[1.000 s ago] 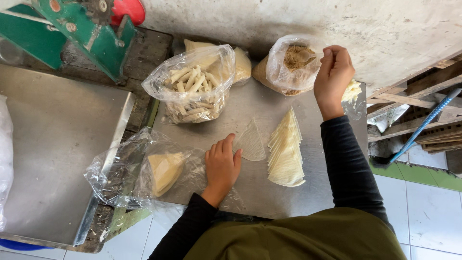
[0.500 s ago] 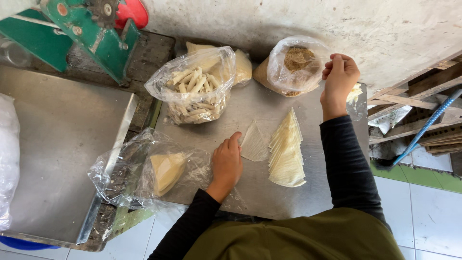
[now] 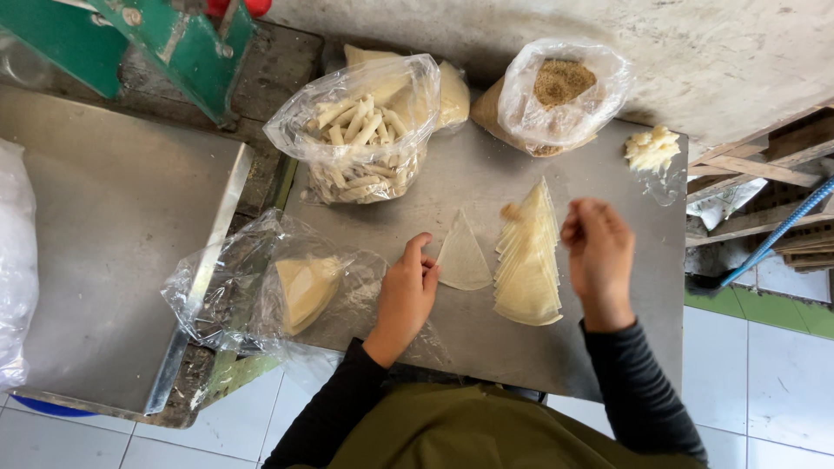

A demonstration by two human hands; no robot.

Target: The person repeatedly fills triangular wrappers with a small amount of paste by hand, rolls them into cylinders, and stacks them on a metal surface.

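My left hand [image 3: 407, 291] rests flat on the steel table [image 3: 486, 182], its fingertips touching a single thin triangular wrapper sheet [image 3: 463, 256]. Right of that sheet lies a fanned stack of triangular wrappers [image 3: 528, 265]. My right hand [image 3: 598, 252], blurred, hovers just right of the stack with fingers pinched together; a small lump of filling [image 3: 511, 211] shows near the stack's tip, and whether the fingers hold anything is unclear. A pale mound of filling [image 3: 651, 149] lies at the table's far right.
A clear bag of rolled sticks [image 3: 363, 143] and a bag of brown crumbs [image 3: 560, 91] stand at the back. Another clear bag with wrappers [image 3: 300, 287] lies at the left edge. A second steel surface [image 3: 95, 243] and a green machine [image 3: 174, 39] are further left.
My right hand has come back from the filling mound at the far right to beside the wrapper stack. My left hand stays on the single sheet.
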